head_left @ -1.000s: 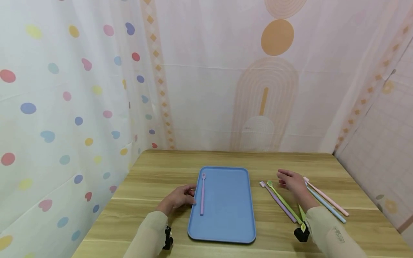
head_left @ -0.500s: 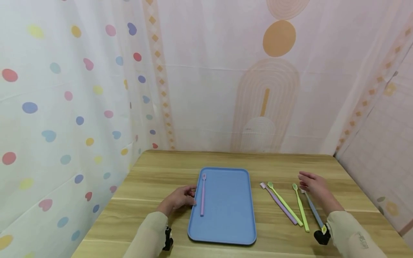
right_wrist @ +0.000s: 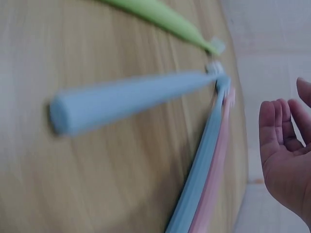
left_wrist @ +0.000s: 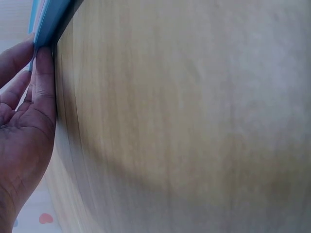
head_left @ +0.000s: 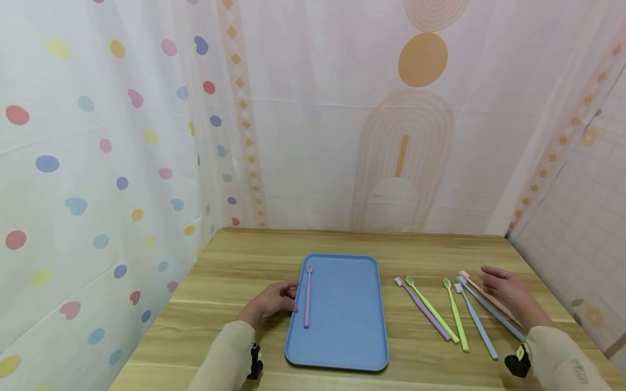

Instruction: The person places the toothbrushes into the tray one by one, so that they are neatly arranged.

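A blue tray (head_left: 342,315) lies on the table with a purple toothbrush (head_left: 307,298) along its left side. My left hand (head_left: 271,298) grips the tray's left rim; in the left wrist view thumb and fingers meet the tray edge (left_wrist: 51,22). To the tray's right lie another purple toothbrush (head_left: 424,311), a green one (head_left: 431,307), a second green one (head_left: 456,315), a blue one (head_left: 480,328), a second blue one (head_left: 504,320) and a pink one (head_left: 475,285). Over the pink handle, my right hand (head_left: 513,296) holds nothing, fingers relaxed; it partly hides that brush.
The wooden table (head_left: 220,266) ends at a back edge against a patterned curtain (head_left: 313,136). A dotted curtain (head_left: 146,190) hangs along the left, and pale cloth (head_left: 582,217) borders the right side.
My right hand has moved rightward above the toothbrushes, from over the second green one to over the pink one, uncovering the green and blue brushes. The left hand and tray stay put.
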`<state>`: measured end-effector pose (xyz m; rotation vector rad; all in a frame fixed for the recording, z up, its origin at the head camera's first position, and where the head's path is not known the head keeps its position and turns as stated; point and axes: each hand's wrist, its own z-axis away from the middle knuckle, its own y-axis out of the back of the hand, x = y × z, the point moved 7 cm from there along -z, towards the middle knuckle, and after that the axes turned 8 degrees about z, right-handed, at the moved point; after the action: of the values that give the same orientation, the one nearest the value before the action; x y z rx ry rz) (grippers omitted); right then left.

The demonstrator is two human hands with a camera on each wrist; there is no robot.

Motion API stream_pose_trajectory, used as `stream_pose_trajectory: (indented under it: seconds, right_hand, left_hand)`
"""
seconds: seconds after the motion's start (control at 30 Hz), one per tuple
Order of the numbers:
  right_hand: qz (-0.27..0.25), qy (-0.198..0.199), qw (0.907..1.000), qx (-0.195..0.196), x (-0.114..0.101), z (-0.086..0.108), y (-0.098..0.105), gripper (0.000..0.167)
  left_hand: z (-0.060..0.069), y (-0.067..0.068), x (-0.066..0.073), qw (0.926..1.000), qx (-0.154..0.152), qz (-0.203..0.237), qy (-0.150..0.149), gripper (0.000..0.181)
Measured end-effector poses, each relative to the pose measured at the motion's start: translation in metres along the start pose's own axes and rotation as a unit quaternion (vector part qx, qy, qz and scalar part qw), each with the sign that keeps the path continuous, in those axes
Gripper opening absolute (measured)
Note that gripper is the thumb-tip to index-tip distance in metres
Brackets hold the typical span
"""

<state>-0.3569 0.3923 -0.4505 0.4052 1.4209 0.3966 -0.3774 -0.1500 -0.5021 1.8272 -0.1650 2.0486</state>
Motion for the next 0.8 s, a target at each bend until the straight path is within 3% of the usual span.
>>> stream_pose_trajectory:
  seconds: [0.27,0.8]
  right_hand:
    - [0.046,0.043,0.9976,-0.03,0.015,0.005,0.016,0.065]
    - [0.058,0.004,0.9982,-0.011,0.042,0.001,0.036,0.063]
  left_hand:
    - [-0.002,-0.002,0.001,0.9999,-0.01,-0.004,-0.006,0.066]
    - [0.0,0.0,-0.001,0.9999,-0.009,0.011,0.001,0.066]
